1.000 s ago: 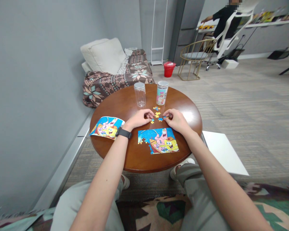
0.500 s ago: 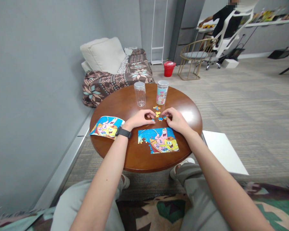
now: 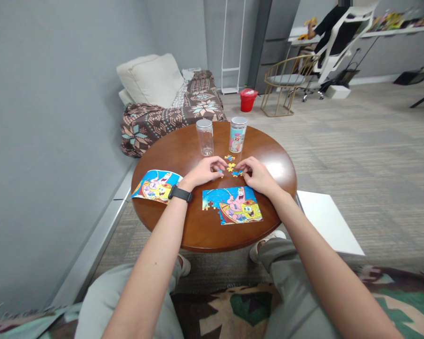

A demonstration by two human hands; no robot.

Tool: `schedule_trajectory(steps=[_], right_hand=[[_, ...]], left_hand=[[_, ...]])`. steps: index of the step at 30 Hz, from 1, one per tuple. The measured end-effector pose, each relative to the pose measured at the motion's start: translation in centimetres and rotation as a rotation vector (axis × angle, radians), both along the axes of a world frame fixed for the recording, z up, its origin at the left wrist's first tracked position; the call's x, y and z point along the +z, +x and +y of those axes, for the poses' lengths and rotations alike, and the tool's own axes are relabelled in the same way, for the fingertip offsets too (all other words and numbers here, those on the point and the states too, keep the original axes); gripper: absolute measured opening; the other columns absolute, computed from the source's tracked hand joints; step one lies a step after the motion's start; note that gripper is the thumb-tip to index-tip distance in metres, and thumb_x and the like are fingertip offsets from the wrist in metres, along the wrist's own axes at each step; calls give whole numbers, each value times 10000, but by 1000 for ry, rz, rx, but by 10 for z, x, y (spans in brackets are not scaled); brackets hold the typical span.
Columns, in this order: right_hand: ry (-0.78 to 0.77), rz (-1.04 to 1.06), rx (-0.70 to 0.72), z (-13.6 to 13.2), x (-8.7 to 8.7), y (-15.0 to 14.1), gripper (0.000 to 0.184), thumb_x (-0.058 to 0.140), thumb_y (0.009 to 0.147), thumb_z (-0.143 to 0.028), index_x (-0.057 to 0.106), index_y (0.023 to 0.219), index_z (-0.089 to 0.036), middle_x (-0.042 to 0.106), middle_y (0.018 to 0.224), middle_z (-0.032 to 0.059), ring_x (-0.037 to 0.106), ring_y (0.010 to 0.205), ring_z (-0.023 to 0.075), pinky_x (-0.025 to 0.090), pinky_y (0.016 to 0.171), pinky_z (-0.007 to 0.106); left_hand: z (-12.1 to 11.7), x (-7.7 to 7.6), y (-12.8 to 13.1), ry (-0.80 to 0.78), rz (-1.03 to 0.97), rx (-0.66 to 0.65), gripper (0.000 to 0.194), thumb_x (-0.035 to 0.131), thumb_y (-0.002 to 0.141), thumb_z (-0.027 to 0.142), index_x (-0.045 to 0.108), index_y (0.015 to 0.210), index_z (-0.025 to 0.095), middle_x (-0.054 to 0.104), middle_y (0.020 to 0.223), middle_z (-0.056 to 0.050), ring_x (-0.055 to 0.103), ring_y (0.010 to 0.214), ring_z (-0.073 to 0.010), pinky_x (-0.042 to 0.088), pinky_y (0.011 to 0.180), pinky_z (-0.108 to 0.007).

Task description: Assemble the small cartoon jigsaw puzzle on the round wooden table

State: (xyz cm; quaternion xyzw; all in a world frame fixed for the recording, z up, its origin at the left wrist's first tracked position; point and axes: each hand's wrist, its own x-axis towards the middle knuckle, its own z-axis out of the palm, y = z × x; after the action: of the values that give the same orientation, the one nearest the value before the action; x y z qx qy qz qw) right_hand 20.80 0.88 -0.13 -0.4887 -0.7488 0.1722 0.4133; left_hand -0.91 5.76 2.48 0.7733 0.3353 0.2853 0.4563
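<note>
My left hand [image 3: 207,170] is curled with thumb and fingers closed on a blue puzzle piece [image 3: 220,173] at the fingertips. Opposite it, my right hand [image 3: 255,173] has bent fingers around another blue piece [image 3: 241,173], close beside a second blue one [image 3: 235,174] on the table. Between the hands lie yellow pieces [image 3: 231,166], and further back a few blue-and-yellow ones [image 3: 229,157]. Nearer to me is a partly joined cartoon puzzle [image 3: 238,205] with a gap at its lower left. A printed sheet [image 3: 155,186] with the same picture lies left, beside my watch-wearing wrist.
On the round wooden table [image 3: 169,146] stand a clear lidded jar [image 3: 205,137] and a lidded jar with a cartoon label [image 3: 238,135]. A white board [image 3: 328,221] is to the right below. Beyond are a daybed [image 3: 176,115], a red bin [image 3: 248,100] and a seated person [image 3: 327,28].
My left hand has shifted slightly left and away from me with the blue piece. The right-hand piece has moved slightly left, nearer its neighbour. The seated person's arm is raised higher.
</note>
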Motion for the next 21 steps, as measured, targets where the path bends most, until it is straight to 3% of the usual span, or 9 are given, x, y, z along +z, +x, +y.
schedule_trajectory(steps=[13,21], right_hand=[[34,-136,16,-3,4,-1,202,584,748,-133,674,909,-216,703,914,54,592,893,247,487,839,406],[48,-177,22,-2,3,0,153,614,761,-144,680,881,-214,692,919,52,588,874,228,471,837,383]], left_hand=[[2,-2,0,25,6,-17,273,557,742,-25,608,957,135,698,1019,-73,679,875,-133,537,846,-301],[2,-2,2,-59,-30,32,231,619,733,-7,600,921,124,701,958,-68,675,832,-126,548,852,-323]])
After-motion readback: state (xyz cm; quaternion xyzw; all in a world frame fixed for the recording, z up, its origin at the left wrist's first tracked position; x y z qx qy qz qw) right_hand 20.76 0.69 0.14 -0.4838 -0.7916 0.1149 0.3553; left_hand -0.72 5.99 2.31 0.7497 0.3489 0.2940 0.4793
